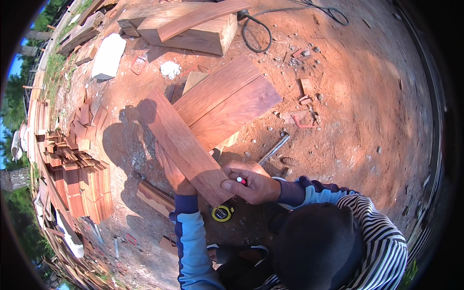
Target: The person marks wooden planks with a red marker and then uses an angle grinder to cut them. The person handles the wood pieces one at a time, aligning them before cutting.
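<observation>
A reddish plank lies slanted across two wider boards, its near end raised toward the person. The left hand grips its left edge, seemingly to steady it; the right hand pinches a red-tipped marker at the near end. A yellow tape measure lies just below.

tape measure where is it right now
In the head view the yellow tape measure lies on the red dirt low in the middle, just below the near end of the plank, between the left sleeve and the right hand.
</observation>
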Tool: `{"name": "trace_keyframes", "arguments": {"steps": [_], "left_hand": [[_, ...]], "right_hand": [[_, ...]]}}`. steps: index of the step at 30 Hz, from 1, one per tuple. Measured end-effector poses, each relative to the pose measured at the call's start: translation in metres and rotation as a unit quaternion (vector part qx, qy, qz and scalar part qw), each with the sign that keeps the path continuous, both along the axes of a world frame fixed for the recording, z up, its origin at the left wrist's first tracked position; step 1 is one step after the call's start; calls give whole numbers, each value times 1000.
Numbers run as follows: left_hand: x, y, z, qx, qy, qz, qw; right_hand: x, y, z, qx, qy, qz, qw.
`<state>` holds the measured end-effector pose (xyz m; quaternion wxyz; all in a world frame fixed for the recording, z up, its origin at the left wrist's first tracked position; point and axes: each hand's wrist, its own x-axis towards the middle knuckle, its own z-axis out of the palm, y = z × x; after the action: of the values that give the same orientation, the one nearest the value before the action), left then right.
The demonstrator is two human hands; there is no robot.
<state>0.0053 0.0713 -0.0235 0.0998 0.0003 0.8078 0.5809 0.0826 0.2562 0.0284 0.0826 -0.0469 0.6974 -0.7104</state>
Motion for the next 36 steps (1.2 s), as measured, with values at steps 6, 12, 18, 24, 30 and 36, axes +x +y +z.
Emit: {"name": "trace_keyframes", "arguments": {"steps": [6,12,18,24,30,36], "left_hand": [[0,3,18,-161,243,74,954],[10,-31,-18,70,35,119,990],[-2,-23,-5,277,-98,101,950],[-5,-21,0,313,-104,136,934],[-6,-22,-6,324,-102,158,927],[-6,-19,-1,322,-114,167,925]], "right_hand": [[0,6,4,12,-31,11,999],[0,4,6,-1,-39,6,999],[0,5,4,-6,-25,3,1000],[1,6,6,-15,-43,6,999],[1,6,8,4,-33,4,999],[1,6,8,-21,-58,5,998]]}}
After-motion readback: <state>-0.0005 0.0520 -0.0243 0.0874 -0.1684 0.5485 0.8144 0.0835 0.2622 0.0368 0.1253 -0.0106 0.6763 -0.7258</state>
